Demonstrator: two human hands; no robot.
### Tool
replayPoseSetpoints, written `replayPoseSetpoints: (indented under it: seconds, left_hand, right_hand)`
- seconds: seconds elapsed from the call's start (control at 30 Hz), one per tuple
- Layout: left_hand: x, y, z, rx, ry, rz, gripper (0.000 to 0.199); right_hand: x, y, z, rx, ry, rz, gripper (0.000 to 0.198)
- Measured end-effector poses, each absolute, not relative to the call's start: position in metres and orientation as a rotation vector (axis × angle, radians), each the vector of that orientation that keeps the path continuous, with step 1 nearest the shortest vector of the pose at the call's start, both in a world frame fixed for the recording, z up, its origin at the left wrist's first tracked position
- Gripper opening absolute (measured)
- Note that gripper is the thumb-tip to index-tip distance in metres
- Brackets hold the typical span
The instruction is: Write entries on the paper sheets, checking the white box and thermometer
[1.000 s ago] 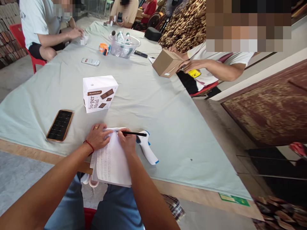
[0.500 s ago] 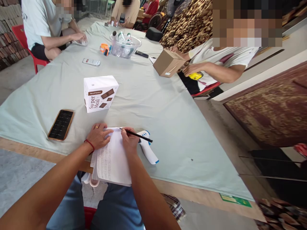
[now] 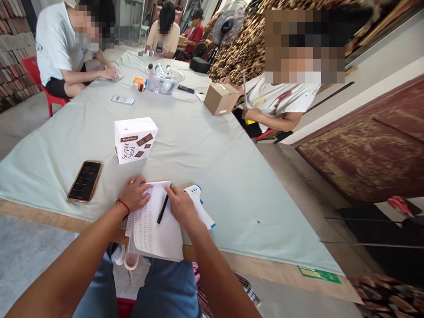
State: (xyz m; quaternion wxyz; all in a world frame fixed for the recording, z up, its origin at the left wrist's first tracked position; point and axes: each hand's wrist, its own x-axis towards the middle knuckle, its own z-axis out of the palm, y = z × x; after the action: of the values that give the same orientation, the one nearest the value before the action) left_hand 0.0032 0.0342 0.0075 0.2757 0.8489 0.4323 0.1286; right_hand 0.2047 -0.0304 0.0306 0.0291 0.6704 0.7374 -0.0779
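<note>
Where the pen (image 3: 163, 208) was gripped in the right hand (image 3: 181, 206) half a second ago, its tip on the page, it now lies loose on the sheet of paper (image 3: 153, 229), just left of that hand's fingers and slanted toward the wearer. The right hand rests flat and relaxed on the page's right edge, holding nothing, so the writing appears to have stopped for the moment. Immediately to its right, partly under the wrist, lies the white and blue thermometer gun (image 3: 200, 210), close enough to touch. The left hand (image 3: 134, 194) has kept its place across the pen from the right, fingers spread on the top left corner of the paper, pinning it to the cloth. Beyond the left hand a phone (image 3: 85, 181) lies face up, and farther ahead of both hands stands a white snack box (image 3: 134, 139). Well beyond the right hand, a seated person handles a cardboard box (image 3: 220, 99).
</note>
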Motion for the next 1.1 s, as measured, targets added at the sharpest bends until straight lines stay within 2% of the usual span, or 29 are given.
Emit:
replayPoseSetpoints:
  seconds: [0.1,0.23,0.3,0.37,0.5,0.7,0.77,0.8,0.87,0.93,1.0,1.1]
  left_hand:
    - [0.003,0.034,0.005,2.232,1.179,0.362,0.031]
    - [0.001,0.034,-0.004,2.024,1.290,0.536,0.031]
    - [-0.001,0.044,-0.008,1.834,1.391,0.726,0.042]
    - [-0.004,0.065,-0.008,1.583,1.545,0.908,0.060]
    - [-0.014,0.124,0.001,1.099,1.775,1.088,0.095]
    - [-0.028,0.155,0.010,1.099,1.477,1.010,0.068]
    - [-0.032,0.143,0.014,1.054,1.462,1.013,0.070]
    - [-0.034,0.135,0.017,1.033,1.419,1.027,0.069]
    - [-0.036,0.117,0.022,1.011,1.301,1.045,0.069]
    - [-0.039,0.098,0.026,1.035,1.252,1.055,0.077]
    - [-0.041,0.083,0.025,1.051,1.246,1.066,0.082]
    - [-0.043,0.072,0.016,1.154,1.256,1.046,0.083]
  right_hand:
    - [0.202,-0.036,0.030,2.093,2.251,-0.219,0.053]
    - [0.214,-0.045,0.042,2.496,1.997,-0.010,0.045]
    - [0.224,-0.051,0.049,2.634,1.730,-0.015,0.052]
    - [0.232,-0.056,0.054,2.644,1.531,-0.179,0.062]
    - [0.241,-0.060,0.059,2.611,1.391,-0.462,0.060]
    - [0.249,-0.056,0.066,2.812,1.351,-0.652,0.042]
    - [0.238,-0.055,0.073,3.014,1.446,-0.871,0.040]
    - [0.228,-0.056,0.078,3.099,1.497,-1.080,0.040]
    - [0.200,-0.057,0.087,3.110,1.551,-1.692,0.044]
    - [0.164,-0.056,0.094,3.035,1.478,-2.193,0.039]
    - [0.131,-0.052,0.097,2.933,1.449,-2.448,0.034]
    - [0.099,-0.045,0.092,2.938,1.407,-2.563,0.034]
